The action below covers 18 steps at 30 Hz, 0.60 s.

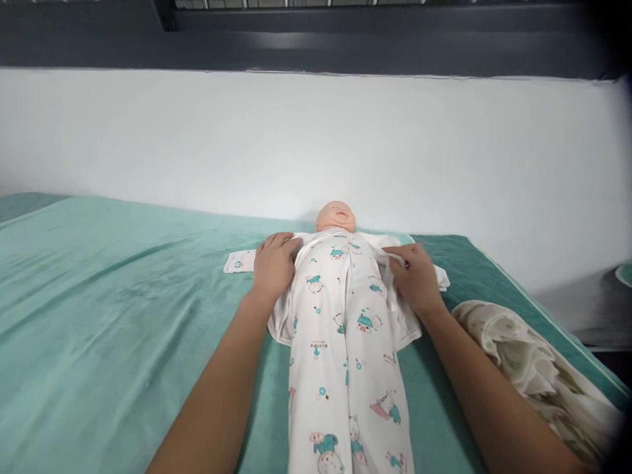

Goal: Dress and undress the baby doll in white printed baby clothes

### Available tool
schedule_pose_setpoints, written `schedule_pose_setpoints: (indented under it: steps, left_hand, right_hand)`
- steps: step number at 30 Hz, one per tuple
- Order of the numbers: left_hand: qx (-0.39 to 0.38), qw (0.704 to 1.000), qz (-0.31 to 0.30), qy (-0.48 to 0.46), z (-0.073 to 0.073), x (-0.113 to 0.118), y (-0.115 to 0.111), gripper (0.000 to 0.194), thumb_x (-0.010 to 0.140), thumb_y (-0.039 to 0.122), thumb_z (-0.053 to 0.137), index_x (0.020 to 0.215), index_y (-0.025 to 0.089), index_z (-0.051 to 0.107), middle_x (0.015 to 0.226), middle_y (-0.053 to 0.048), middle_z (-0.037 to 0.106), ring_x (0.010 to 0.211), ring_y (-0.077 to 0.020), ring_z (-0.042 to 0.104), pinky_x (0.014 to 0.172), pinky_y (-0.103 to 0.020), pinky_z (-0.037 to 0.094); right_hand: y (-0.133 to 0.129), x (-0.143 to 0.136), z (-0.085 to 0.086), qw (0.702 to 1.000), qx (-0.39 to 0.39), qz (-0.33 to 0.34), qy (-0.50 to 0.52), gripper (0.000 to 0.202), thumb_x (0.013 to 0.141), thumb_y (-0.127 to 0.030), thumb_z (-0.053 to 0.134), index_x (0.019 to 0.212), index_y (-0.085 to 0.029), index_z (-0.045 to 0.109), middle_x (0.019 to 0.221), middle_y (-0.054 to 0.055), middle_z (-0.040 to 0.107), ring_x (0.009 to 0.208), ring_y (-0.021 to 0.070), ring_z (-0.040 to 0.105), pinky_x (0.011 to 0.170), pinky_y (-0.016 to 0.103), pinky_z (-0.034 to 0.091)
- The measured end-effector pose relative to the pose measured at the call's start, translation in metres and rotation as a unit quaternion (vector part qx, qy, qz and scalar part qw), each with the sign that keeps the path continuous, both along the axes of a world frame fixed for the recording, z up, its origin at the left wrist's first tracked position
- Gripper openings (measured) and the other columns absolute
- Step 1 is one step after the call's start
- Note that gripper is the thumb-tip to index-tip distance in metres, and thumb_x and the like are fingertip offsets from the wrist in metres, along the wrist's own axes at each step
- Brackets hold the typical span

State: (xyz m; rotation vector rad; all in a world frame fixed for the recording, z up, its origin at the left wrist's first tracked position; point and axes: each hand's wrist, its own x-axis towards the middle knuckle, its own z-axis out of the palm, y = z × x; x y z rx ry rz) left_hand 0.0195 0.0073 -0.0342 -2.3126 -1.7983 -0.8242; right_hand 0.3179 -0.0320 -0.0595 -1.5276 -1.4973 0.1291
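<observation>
A baby doll (336,217) lies on its back, its head toward the wall. White printed baby clothes (320,316) with small animals and houses cover its body and run down toward me. White cloth of a baby shirt (409,326) spreads out on both sides of the torso, and a printed sleeve (239,261) sticks out at the left. My left hand (274,263) is closed at the shirt's left side by the doll's shoulder, its fingertips partly hidden. On the other side, my right hand (413,273) pinches a fold of the white shirt near the doll's chest.
A green sheet (123,316) covers the bed beneath the doll. At the right lies a crumpled pale cloth (533,362), close to my right forearm. Behind the head stands a white wall (316,145), with a dark metal beam (345,43) above it.
</observation>
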Motion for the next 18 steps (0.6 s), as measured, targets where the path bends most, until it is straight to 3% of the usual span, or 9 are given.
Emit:
schedule_pose_setpoints:
  steps: [4,8,10,13,16,18]
  left_hand:
    - [-0.019,1.0,0.01,0.006,-0.001,0.0,0.0,0.052,0.084,0.009,0.042,0.124,0.032,0.065,0.137,0.001,0.061,0.13,-0.023,0.048,0.105,-0.042,0.04]
    - [-0.026,0.999,0.019,0.016,-0.001,0.001,0.0,0.048,0.087,0.016,0.045,0.129,0.032,0.062,0.139,0.0,0.06,0.13,-0.0255,0.047,0.108,-0.045,0.038]
    - [-0.028,0.999,0.025,0.022,-0.001,0.001,-0.001,0.048,0.087,0.018,0.045,0.132,0.032,0.06,0.141,-0.001,0.058,0.133,-0.0276,0.044,0.109,-0.048,0.036]
    - [-0.047,0.997,0.054,0.035,-0.003,0.0,-0.002,0.052,0.087,0.022,0.047,0.137,0.031,0.056,0.145,-0.005,0.053,0.138,-0.0331,0.038,0.111,-0.056,0.033]
    - [-0.071,0.993,0.084,0.04,-0.006,-0.003,-0.003,0.054,0.087,0.028,0.049,0.141,0.034,0.052,0.146,-0.009,0.052,0.14,-0.0369,0.036,0.111,-0.062,0.029]
    - [-0.08,0.992,0.093,0.033,-0.006,-0.005,-0.003,0.054,0.087,0.031,0.049,0.141,0.036,0.052,0.145,-0.01,0.052,0.14,-0.0374,0.036,0.11,-0.064,0.028]
  right_hand:
    - [0.005,0.014,-0.005,0.996,-0.012,-0.092,-0.018,0.037,0.079,-0.023,0.048,0.103,-0.02,0.075,0.096,0.008,0.056,0.09,0.0232,0.057,0.091,0.042,0.048]
    - [-0.004,0.0,-0.006,0.983,0.019,-0.105,-0.148,0.043,0.084,-0.02,0.045,0.12,-0.019,0.068,0.128,0.015,0.052,0.117,0.0307,0.051,0.1,0.049,0.044]
    - [-0.009,-0.01,-0.001,0.969,0.047,-0.083,-0.23,0.049,0.084,-0.014,0.044,0.129,-0.02,0.061,0.147,0.014,0.042,0.135,0.0333,0.038,0.108,0.054,0.035]
    - [-0.013,-0.02,0.004,0.954,0.021,0.017,-0.299,0.062,0.083,-0.01,0.043,0.143,-0.025,0.046,0.157,0.007,0.035,0.147,0.0304,0.024,0.116,0.058,0.024]
    - [-0.008,-0.018,0.002,0.947,-0.045,0.08,-0.308,0.068,0.085,-0.016,0.044,0.151,-0.028,0.03,0.156,0.005,0.039,0.145,0.0292,0.03,0.115,0.062,0.021]
    - [0.0,-0.012,-0.003,0.948,-0.066,0.066,-0.305,0.063,0.088,-0.024,0.046,0.15,-0.028,0.032,0.153,0.007,0.044,0.14,0.0306,0.038,0.115,0.064,0.019]
